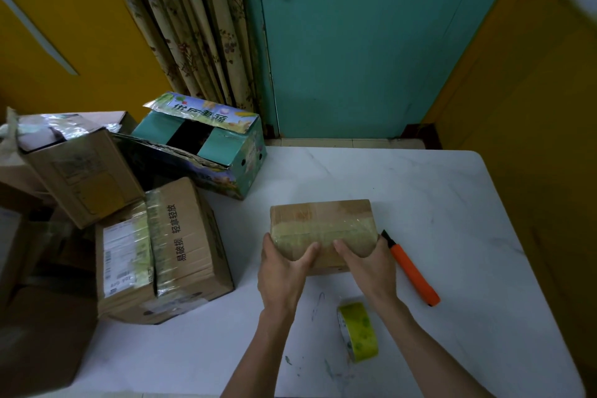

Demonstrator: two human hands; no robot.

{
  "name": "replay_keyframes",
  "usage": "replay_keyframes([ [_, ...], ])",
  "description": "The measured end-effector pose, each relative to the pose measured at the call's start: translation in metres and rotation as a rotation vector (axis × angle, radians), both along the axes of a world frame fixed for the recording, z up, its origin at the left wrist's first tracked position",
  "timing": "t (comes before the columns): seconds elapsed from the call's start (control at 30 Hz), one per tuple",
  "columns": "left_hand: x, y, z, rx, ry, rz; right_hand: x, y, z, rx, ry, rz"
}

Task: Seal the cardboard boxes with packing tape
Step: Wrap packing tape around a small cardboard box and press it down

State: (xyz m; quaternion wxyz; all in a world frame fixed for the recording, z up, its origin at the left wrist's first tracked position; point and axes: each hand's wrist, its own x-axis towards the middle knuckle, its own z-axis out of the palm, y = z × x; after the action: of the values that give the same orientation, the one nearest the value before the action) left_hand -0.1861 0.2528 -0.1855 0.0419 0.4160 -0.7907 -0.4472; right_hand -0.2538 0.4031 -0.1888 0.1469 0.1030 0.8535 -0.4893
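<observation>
Forearms come in from the bottom edge and meet on the small box (323, 220), which sits on the white table (452, 203) and serves as the marker for everything else.

Far left of the small box, a brown carton (77, 171) leans on a pile, its top covered in something shiny that I cannot read as tape or wrapping. Behind and left of the small box, a printed green box (206, 145) stands with its flaps up and a dark gap showing, so it looks unsealed. Directly left of the small box lies a large brown box (181, 252) with yellowish bands wrapped round it, which looks done.

The left hand (284, 271) grips the small box at its near left corner, thumb on top and fingers wrapped round the side. A wide yellowish strip already runs across the small box's top, so that seam looks closed. The right hand (368, 265) holds the near right corner the same way. Just nearer the camera than the small box, the tape roll (357, 334) stands on edge, untouched. Touching or just off its right side lies an orange cutter (413, 271).

By my reading, at least the green box is left to do.

Both hands cover the small box's near face, and its underside is hidden, so other seams cannot be checked. Cartons far to its left are cut off by the frame.
</observation>
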Motion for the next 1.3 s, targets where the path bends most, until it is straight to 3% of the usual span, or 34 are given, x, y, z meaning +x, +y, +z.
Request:
replay_keyframes([
  [0.13,-0.002,-0.006,-0.002,0.04,0.086,0.0,-0.003,0.001,0.006,0.04,0.05,0.03],
  [0.33,0.0,-0.008,-0.007,-0.102,0.08,-0.061,-0.008,0.009,-0.005,0.163,0.207,0.054],
  [0.5,-0.011,-0.02,0.002,-0.155,-0.049,-0.081,-0.016,0.008,0.005,0.162,0.146,0.081],
  [0.63,-0.029,-0.016,0.021,-0.15,-0.2,-0.119,-0.025,-0.004,0.028,0.315,-0.072,0.239],
  [0.83,-0.036,0.004,0.014,-0.097,-0.22,-0.058,-0.02,-0.017,0.022,0.261,0.013,0.041],
  [1.17,-0.036,-0.022,0.004,-0.053,0.03,0.039,-0.027,0.003,-0.003,0.219,0.273,-0.043],
  [1.3,-0.035,-0.026,-0.003,-0.075,0.072,0.084,-0.03,0.006,0.002,0.22,0.242,-0.063],
])
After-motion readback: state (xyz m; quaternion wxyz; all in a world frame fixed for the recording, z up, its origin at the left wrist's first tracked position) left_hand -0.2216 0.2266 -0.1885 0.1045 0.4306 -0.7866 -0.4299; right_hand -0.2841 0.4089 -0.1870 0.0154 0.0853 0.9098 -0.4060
